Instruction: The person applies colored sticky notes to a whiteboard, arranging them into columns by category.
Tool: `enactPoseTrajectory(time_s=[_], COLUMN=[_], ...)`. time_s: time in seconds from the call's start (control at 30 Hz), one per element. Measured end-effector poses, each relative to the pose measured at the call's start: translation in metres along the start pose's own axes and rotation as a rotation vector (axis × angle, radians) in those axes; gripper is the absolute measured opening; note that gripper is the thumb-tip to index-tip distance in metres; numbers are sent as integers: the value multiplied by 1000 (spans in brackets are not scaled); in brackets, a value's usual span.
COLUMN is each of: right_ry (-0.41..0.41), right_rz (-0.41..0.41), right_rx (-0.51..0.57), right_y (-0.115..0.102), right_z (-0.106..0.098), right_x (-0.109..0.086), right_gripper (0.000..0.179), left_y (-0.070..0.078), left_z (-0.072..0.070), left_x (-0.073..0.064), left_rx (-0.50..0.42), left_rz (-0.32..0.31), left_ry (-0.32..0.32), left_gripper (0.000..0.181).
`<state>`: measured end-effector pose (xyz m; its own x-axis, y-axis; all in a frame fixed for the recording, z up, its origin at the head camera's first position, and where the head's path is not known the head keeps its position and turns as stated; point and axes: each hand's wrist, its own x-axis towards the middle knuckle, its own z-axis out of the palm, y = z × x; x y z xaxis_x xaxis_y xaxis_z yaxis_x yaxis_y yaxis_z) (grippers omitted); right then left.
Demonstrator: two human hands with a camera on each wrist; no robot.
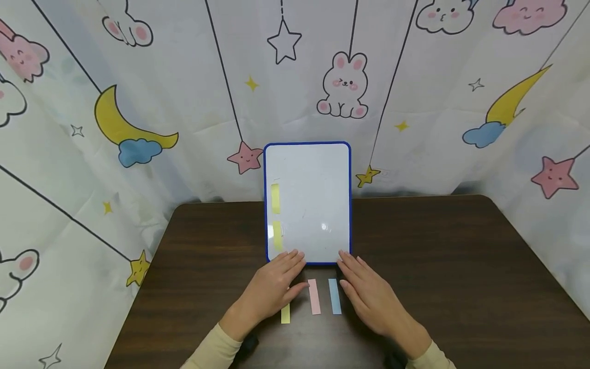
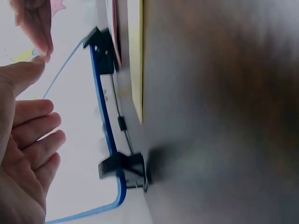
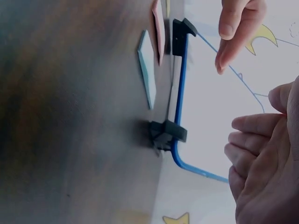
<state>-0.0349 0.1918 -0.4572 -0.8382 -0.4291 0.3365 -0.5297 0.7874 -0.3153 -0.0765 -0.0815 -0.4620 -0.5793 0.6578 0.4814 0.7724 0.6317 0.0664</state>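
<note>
A whiteboard (image 1: pixel 309 200) with a blue frame stands at the back of the table, and two yellow paper strips, one higher (image 1: pixel 275 199) and one lower (image 1: pixel 277 234), are on its left side. My left hand (image 1: pixel 273 288) is over the board's lower left corner, its fingers relaxed and holding nothing. At the lower right corner is my right hand (image 1: pixel 371 292), also holding nothing. Whether either hand touches the board cannot be told. Between the hands lie a pink strip pad (image 1: pixel 314 297) and a blue one (image 1: pixel 334 297). The left hand partly hides a yellow one (image 1: pixel 286 314).
Black clip feet, a near one (image 2: pixel 121 165) and a far one (image 2: pixel 103 51) in the left wrist view, hold the board's lower edge. The dark wooden table (image 1: pixel 438 256) extends to both sides. A patterned curtain (image 1: pixel 193 102) hangs behind it.
</note>
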Motion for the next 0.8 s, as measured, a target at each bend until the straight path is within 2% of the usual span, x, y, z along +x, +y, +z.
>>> enactPoseTrajectory(time_s=[0.07,0.27,0.4,0.53,0.8], right_ry=[-25,-111,-183,-260,-362], right_rz=[7,23,18,-8,-67], right_rx=[13,35,93,150,121], right_y=[-1,-1,-3,-7,-16], right_z=[2,6,8,11,16], right_x=[-2,-8,-12,-14,-12], right_gripper=[47,45,43,45,46], left_y=[5,18,26,32,34], left_z=[1,2,5,9,10], left_x=[0,1,0,-1,-2], left_rx=[2,-35,-51,-57,-51], left_rz=[-2,-37,-54,-73,-72], left_ry=[-42,-225,-304,-339,-362], left_gripper=[52,59,53,49,54])
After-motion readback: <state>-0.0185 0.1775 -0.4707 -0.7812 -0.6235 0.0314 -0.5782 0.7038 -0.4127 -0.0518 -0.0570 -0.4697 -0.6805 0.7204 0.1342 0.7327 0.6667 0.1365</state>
